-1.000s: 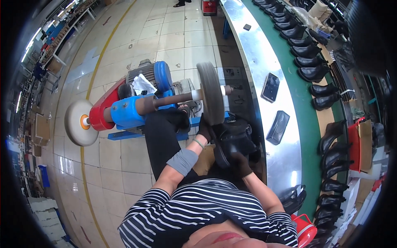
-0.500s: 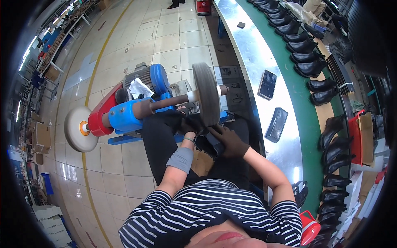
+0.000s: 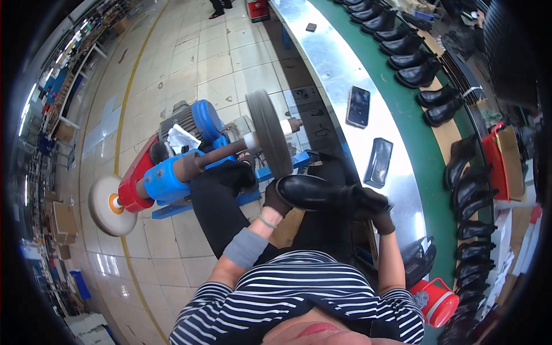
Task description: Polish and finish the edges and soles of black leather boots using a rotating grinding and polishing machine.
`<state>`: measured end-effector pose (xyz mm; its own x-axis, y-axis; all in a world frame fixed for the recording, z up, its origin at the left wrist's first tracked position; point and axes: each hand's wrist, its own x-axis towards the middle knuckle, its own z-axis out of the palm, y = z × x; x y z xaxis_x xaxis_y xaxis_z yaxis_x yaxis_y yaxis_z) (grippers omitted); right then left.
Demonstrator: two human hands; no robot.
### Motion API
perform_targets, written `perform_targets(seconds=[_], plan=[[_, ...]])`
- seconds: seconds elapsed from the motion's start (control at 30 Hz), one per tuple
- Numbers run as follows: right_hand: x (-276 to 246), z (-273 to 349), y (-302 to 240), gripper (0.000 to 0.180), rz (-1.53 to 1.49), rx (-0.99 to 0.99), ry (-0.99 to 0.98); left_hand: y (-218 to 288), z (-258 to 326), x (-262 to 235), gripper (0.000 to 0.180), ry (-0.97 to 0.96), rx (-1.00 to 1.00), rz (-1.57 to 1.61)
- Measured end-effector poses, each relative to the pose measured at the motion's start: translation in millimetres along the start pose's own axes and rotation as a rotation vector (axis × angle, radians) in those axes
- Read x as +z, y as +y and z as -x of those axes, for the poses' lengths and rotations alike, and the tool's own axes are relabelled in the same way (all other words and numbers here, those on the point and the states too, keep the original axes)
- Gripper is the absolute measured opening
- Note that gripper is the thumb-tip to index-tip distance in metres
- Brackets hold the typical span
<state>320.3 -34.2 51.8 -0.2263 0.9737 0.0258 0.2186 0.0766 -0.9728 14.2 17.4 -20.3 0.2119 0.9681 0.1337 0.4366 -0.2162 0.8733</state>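
Note:
A glossy black ankle boot [image 3: 319,194] lies crosswise in front of me, its toe to the left and its shaft to the right. My left hand [image 3: 276,201], in a dark glove, is closed around the toe end. My right hand [image 3: 379,215], gloved too, grips the shaft end, its fingers partly hidden. Just above the toe is a grey buffing wheel [image 3: 268,135], blurred as if spinning. I cannot tell whether the boot touches it. The wheel sits on the shaft of a red and blue polishing machine [image 3: 167,177], with a pale wheel [image 3: 109,208] at the other end.
To the right runs a metal bench [image 3: 330,72] bearing a phone [image 3: 358,107] and a black box-shaped object [image 3: 379,163]. Beyond it, several black boots [image 3: 417,72] line a green belt [image 3: 422,190]. A red container [image 3: 440,305] stands by my right elbow.
The boot has swung from beneath the wheel to lie crosswise, toe left. My right hand has moved right with the shaft, while my left stays near the wheel. The whole view has shifted slightly.

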Motion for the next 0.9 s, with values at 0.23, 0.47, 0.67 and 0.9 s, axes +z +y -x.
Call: perform_targets(seconds=[0.23,0.47,0.67,0.9], plan=[[93,-22,44,0.05,-0.392,0.18,0.331,54,36,-62,0.048,-0.511,-0.606,1.275],[188,-31,58,0.028,0.366,-0.074,0.548,59,45,-42,0.041,-0.185,-0.948,1.26],[159,-119,175,0.021,-0.291,0.152,0.342,-53,-25,4,0.038,-0.439,-0.879,1.405],[171,-173,168,0.018,0.182,-0.02,0.092,-72,10,11,0.038,-0.222,-0.466,1.108]])
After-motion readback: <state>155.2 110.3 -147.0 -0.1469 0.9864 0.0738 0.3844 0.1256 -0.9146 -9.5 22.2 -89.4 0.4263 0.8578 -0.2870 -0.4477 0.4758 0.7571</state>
